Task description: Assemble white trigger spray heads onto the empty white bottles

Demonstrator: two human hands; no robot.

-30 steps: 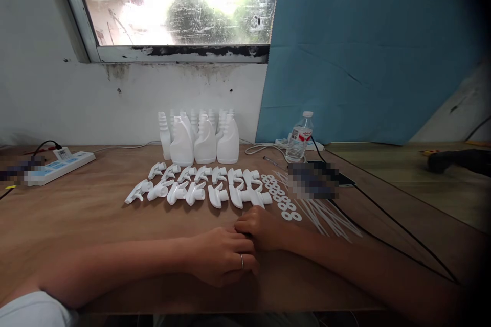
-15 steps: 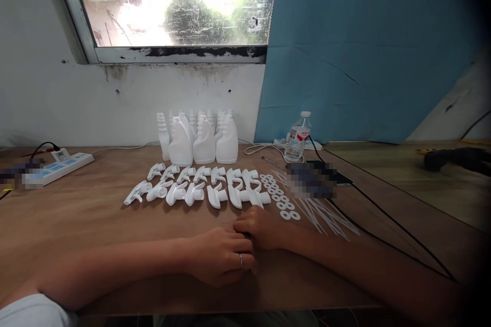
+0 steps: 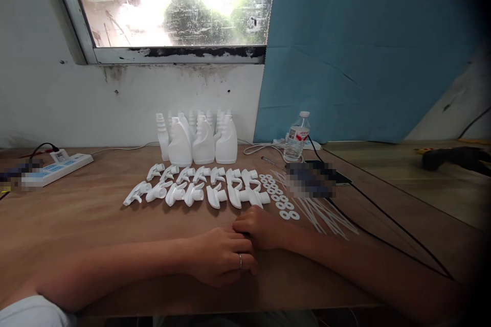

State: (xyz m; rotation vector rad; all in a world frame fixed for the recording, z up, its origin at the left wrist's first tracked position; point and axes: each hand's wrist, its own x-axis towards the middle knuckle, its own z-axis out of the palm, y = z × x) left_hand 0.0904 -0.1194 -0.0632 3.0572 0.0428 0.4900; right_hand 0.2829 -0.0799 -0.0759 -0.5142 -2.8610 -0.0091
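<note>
My left hand [image 3: 220,256], with a ring on one finger, rests near the table's front edge with its fingers curled and touching my right hand [image 3: 256,227]. My right hand lies closed just below the nearer row of white spray heads [image 3: 217,196]. Nothing shows in either hand. Several white bottles [image 3: 204,144] stand upright behind the two rows of spray heads. To the right of the heads lie several white rings [image 3: 284,214] and a loose spread of thin white tubes [image 3: 320,217].
A clear water bottle [image 3: 297,138] stands at the back right beside cables and a dark tablet-like device [image 3: 341,176]. Black cables run across the right forearm's side. At the left is a white power strip [image 3: 63,168]. A wall and window rise behind.
</note>
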